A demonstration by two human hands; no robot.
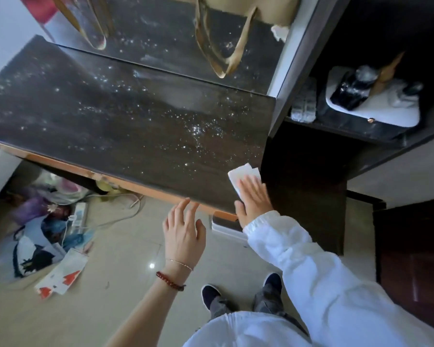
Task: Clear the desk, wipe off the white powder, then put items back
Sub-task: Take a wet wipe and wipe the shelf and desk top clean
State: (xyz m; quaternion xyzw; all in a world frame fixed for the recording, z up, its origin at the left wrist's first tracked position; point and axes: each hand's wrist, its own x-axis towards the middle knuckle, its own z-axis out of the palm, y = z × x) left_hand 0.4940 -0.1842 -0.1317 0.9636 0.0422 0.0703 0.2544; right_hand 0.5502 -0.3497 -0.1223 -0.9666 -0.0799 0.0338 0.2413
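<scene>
The dark wooden desk (110, 116) is bare and speckled with white powder (206, 130), thickest toward its right half, with a smeared streak farther back. My right hand (254, 199) lies flat, palm down, on a folded white tissue (241, 174) at the desk's near right corner. My left hand (183, 226) hovers just off the front edge with fingers spread, holding nothing. A mirror (161, 33) behind the desk reflects the powdered surface.
A beige bag (236, 3) with long handles shows at the mirror's top. To the right, a dark shelf unit (336, 126) holds a white box with a dark bottle (353, 88). Bags, papers, a power strip and cables (60, 226) litter the floor at left.
</scene>
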